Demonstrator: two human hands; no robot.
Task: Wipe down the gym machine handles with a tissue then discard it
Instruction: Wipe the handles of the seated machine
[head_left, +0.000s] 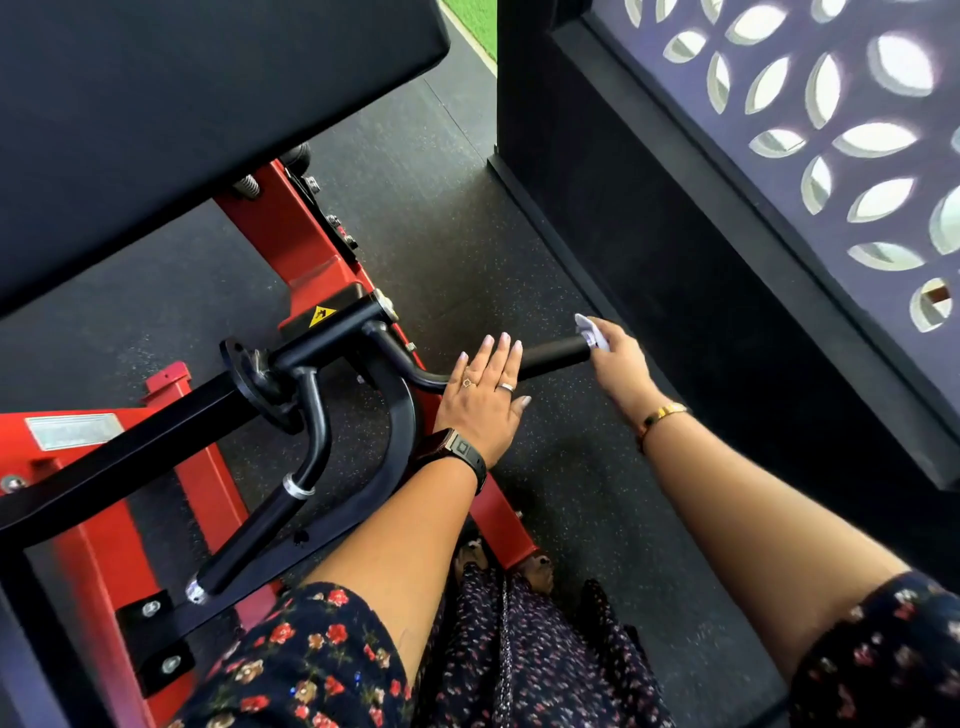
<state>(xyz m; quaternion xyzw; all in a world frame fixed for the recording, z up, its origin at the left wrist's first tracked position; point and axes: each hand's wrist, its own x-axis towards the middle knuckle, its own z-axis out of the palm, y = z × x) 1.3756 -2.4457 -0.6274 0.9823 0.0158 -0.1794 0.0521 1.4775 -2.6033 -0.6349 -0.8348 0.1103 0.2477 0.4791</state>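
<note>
A crumpled white tissue (589, 330) was pinched in the curled fingers of the right hand (618, 364) and held against the outer end of the black, foam-covered horizontal handle (553, 353) of the gym machine. The left hand (480, 395) was laid flat over the inner end of that same handle, where the grip meets the bare bent tube. Its fingers were straight and nothing was grasped.

The step in hand was judged to be the wiping of this handle, begun at its end cap. For a thorough job, the tissue would best be wrapped round the grip, not dabbed on it. It would then be drawn along the full length towards the inner end, with a twist so that the underside is reached. The bar could usefully be steadied by the left hand, since the arm may pivot, but that hand would have to be lifted so that the patch beneath it is not missed.

A second black tubular handle with a silver ring (249, 540), nearer the person than the first and to its left, would need the same care. Whether it had been wiped could not be told.
</note>
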